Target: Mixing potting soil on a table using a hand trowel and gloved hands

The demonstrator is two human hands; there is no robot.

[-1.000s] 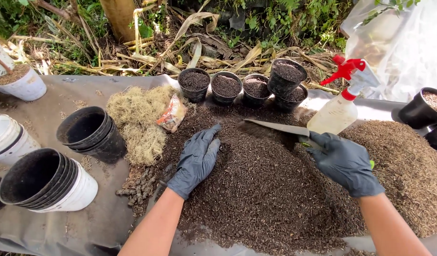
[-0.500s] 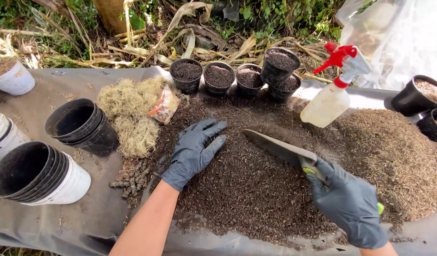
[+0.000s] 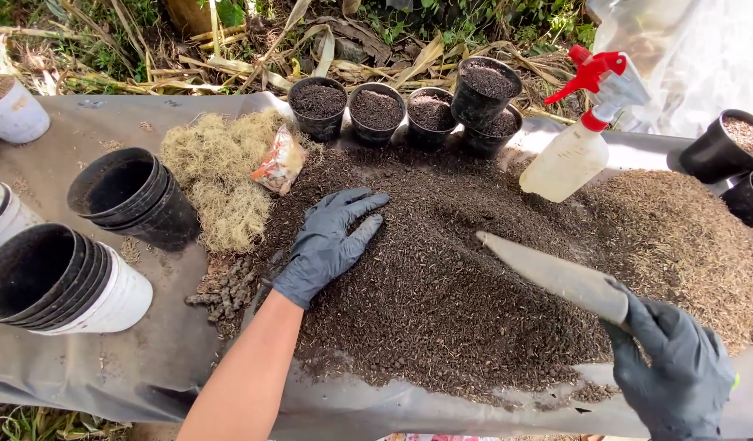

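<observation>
- Dark potting mix (image 3: 442,286) sits in a big heap in the middle of the desk (image 3: 91,367), which has a grey sheet over it.
- Left hand (image 3: 327,245), in a dark glove, lies flat on the left slope of the heap, fingers spread apart and pressed into the mix, gripping nothing.
- Right hand (image 3: 678,376), also gloved, is at the near right with its fingers clamped on the handle of a trowel (image 3: 556,276); the blade points left and hovers just over the heap.
- Looks to me like the mixing or scooping stage. I'd say the next move calls for sinking the blade into the heap, with the left hand steadying the pile.
- Far side: a row of small black pots (image 3: 376,110) already filled, and a spray bottle (image 3: 576,147) lying to their right.
- Left: stacked empty pots (image 3: 131,196) and a clump of dry moss (image 3: 217,171).
</observation>
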